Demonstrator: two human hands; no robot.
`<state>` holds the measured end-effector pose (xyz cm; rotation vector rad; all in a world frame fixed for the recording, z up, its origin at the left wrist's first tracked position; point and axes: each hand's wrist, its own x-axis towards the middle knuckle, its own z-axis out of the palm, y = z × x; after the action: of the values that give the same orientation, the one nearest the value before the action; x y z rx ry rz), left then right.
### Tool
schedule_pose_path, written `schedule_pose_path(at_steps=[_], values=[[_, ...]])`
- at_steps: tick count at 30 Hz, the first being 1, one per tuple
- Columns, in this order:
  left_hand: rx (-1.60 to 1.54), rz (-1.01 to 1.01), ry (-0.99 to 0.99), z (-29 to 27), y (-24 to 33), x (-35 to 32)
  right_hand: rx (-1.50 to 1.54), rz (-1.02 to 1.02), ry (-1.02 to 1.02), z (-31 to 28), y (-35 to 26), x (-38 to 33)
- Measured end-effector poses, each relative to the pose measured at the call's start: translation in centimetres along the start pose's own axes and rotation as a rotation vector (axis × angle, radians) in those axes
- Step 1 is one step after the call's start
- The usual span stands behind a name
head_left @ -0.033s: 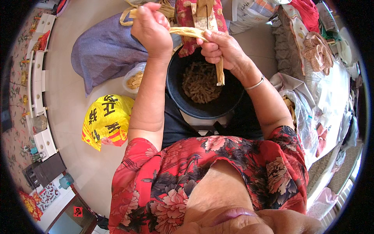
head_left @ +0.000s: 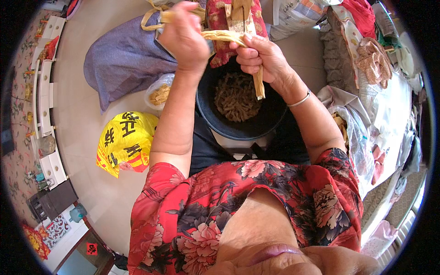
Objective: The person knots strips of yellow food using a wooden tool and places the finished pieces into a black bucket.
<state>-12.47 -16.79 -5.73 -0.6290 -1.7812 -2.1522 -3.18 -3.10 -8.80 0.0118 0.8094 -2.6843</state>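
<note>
A pale yellow, fibrous strip point(head_left: 223, 35) stretches between my two hands. My left hand point(head_left: 185, 43), a little smeared by motion, is closed round it, and an end sticks out on its far left side. Thumb and fingers of my right hand point(head_left: 261, 57) pinch the strip, whose cut tail hangs down past the palm. Below is a round black tub point(head_left: 269, 118) with short brown, curled pieces point(head_left: 236, 98) at its bottom. Just beyond my hands, a narrow wooden board point(head_left: 235, 25) with a dark slit lies on a red patterned cloth point(head_left: 259, 20).
A blue-grey cloth point(head_left: 123, 59) is spread at the left, near a clear bag of yellowish pieces point(head_left: 160, 95) and a yellow plastic bag point(head_left: 126, 142). At the right stand a plastic-covered surface point(head_left: 389, 114) and a clear bag point(head_left: 357, 137). Drawers point(head_left: 44, 96) line the far left.
My left hand has shifted slightly to the right and blurred, its wrist turning a little. My right hand stays almost in place, still gripping the strip.
</note>
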Motion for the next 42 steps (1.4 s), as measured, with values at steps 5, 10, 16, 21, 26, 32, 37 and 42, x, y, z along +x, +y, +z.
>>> schedule_pose_path(at_steps=[5, 10, 16, 21, 26, 32, 37, 42], values=[[0.217, 0.417, -0.349, 2.2, -1.7, -3.3, -1.081, -0.572, 0.309, 1.4, -0.3, -0.3], [-0.082, -0.34, -0.472, 2.1, -2.2, -4.3, -1.332, -0.6, 0.568, 0.8, 0.4, 0.0], [0.505, 0.024, -0.489, 1.8, -1.4, -3.2, -0.354, -0.112, 0.483, 0.7, -0.3, -0.4], [0.484, 0.372, -0.552, 1.2, -0.8, -2.8, -0.125, 0.213, 0.182, -0.8, -1.5, -0.7], [0.356, 0.022, -0.519, 0.9, -1.1, -3.4, -0.76, 0.015, 0.375, 0.7, -2.3, -1.4], [0.266, -0.39, -0.619, 0.1, -1.6, -2.4, -0.725, -0.125, 0.26, 0.1, -2.2, -1.8], [0.497, -0.023, -0.501, 0.7, -0.3, -2.5, -0.018, -0.092, -0.09, -1.7, -1.7, -1.6], [0.448, 0.142, -0.738, 0.0, 0.4, -1.8, -0.1, -0.145, 0.106, -1.5, -1.4, -1.2]])
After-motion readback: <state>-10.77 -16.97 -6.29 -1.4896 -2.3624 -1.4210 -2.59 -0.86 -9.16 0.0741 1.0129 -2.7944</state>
